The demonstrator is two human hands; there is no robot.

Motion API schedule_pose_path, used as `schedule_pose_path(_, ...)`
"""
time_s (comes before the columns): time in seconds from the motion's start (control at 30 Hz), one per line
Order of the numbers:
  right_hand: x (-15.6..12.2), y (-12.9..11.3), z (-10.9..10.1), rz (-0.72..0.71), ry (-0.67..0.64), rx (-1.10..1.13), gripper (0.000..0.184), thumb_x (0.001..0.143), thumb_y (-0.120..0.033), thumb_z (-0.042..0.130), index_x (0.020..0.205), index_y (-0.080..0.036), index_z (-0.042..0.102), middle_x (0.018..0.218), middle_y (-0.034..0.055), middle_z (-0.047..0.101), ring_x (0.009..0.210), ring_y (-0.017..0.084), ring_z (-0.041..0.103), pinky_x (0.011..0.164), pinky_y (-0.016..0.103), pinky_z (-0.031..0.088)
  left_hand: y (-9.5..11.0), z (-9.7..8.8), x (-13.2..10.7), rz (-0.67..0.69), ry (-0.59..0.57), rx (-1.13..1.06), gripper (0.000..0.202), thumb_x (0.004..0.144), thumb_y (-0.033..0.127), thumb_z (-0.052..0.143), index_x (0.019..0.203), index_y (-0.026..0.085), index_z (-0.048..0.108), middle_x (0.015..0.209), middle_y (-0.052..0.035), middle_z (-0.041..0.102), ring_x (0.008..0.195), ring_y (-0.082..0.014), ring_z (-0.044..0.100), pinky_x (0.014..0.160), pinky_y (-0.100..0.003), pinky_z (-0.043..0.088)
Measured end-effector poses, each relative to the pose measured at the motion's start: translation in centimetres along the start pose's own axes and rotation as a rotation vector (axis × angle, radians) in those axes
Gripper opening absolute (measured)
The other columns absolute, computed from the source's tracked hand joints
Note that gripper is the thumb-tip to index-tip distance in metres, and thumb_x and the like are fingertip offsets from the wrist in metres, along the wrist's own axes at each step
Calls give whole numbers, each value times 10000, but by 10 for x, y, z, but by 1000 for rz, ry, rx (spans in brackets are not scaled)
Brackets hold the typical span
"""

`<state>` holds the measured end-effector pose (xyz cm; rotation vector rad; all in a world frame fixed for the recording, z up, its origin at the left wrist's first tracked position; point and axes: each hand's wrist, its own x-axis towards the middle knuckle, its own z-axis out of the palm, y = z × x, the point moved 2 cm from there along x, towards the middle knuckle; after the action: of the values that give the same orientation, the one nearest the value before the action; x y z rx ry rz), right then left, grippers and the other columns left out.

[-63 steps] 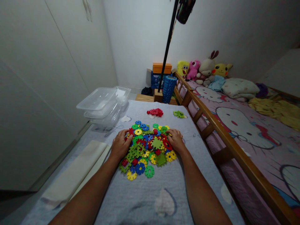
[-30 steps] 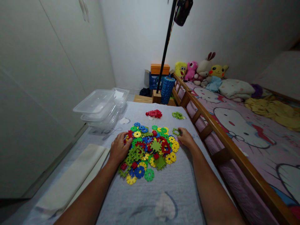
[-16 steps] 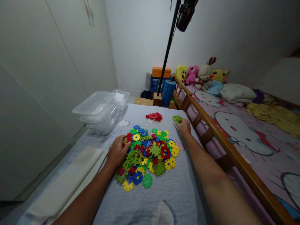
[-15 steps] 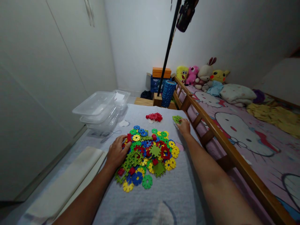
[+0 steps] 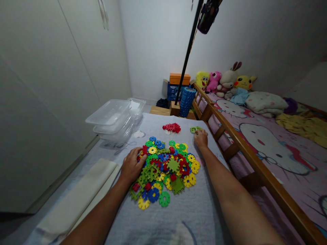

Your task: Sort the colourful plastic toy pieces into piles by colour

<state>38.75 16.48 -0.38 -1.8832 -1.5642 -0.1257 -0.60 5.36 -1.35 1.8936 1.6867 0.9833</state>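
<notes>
A pile of plastic building pieces (image 5: 173, 165) lies on the cloth-covered table, mixing notched discs in blue, yellow and green with red and olive-green toothed pieces. My left hand (image 5: 133, 164) rests on the pile's left edge, fingers stretched and thumb apart, touching a red toothed piece (image 5: 144, 150). Farther off, at the table's far right, my right hand (image 5: 201, 138) has its fingertips pinched at a green toothed piece (image 5: 195, 129) low over the cloth. Its fingers partly hide that piece. Left of it sits a cluster of red pieces (image 5: 172, 128).
Clear plastic containers (image 5: 109, 117) are stacked at the table's left, behind a folded cream cloth (image 5: 79, 200). A wooden bed rail (image 5: 230, 137) runs along the right side. Beyond the far edge stand a black pole (image 5: 187, 54) and a blue foam roller (image 5: 187, 102).
The view has swung slightly left. My right hand has drawn a little left and lower, and the green piece looks flatter. My left hand stays on the pile's edge.
</notes>
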Motion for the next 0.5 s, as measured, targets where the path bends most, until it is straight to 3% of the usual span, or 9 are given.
schedule_pose_path(0.13, -29, -3, -15, 38, -36, 133, 241, 747, -193, 514, 882, -168, 711, 972, 107, 681, 973, 248, 590, 967, 406, 441, 1, 0, 0, -4, -10, -1, 416, 920, 478, 455, 1216, 209, 571, 1279, -108, 630, 1230, -289, 567, 1066, -493, 416)
schedule_pose_path(0.3, -72, -16, -31, 117, -239, 423, 244, 748, -349, 555, 857, -187, 702, 838, 44, 705, 801, 213, 623, 799, 356, 502, 2, -2, 0, 4, -8, -4, 411, 912, 472, 466, 1212, 214, 576, 1261, -102, 637, 1220, -282, 578, 1055, -471, 435)
schedule_pose_path(0.4, -90, -33, -39, 68, -405, 505, 263, 766, -397, 615, 899, -188, 704, 884, 42, 693, 802, 201, 618, 760, 334, 503, 4, -4, -1, 13, -19, -12, 411, 912, 475, 465, 1210, 217, 580, 1257, -96, 641, 1207, -275, 588, 1047, -460, 446)
schedule_pose_path(0.5, -99, -52, -51, -71, -531, 468, 256, 743, -385, 710, 924, -203, 707, 972, 40, 646, 888, 203, 603, 792, 323, 492, 5, -5, -2, 10, -27, -17, 421, 908, 479, 468, 1213, 211, 580, 1247, -99, 645, 1192, -273, 597, 1038, -452, 455)
